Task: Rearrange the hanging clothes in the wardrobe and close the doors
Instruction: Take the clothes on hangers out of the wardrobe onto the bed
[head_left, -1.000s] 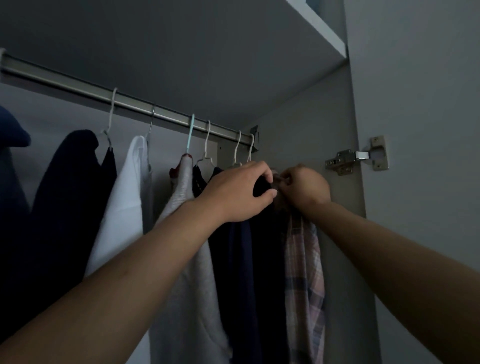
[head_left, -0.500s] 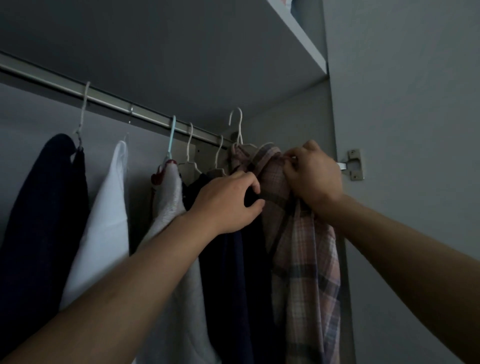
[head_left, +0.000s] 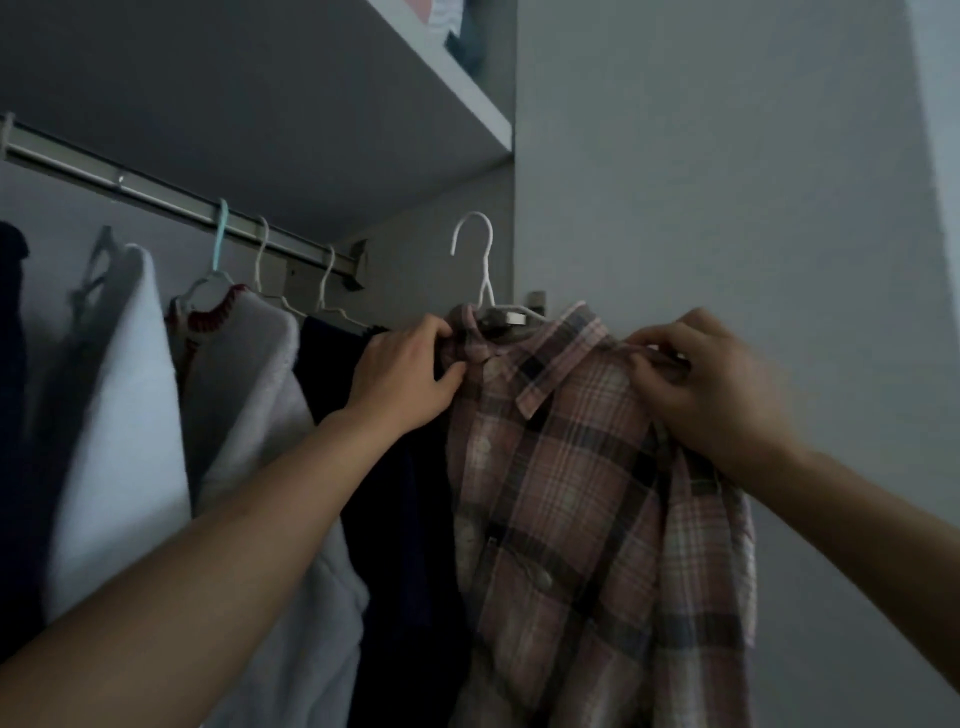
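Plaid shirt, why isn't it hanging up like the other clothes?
The plaid shirt is off the rail: its white hanger hook points at empty air while the left hand and right hand hold its shoulders.

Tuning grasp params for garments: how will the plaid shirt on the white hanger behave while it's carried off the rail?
The plaid shirt probably handles floppy: it drapes in loose folds below both hands. Likely light, since the left hand and right hand hold it by pinches at the shoulders. It may slide on the thin white hanger, whose hook is off the rail.
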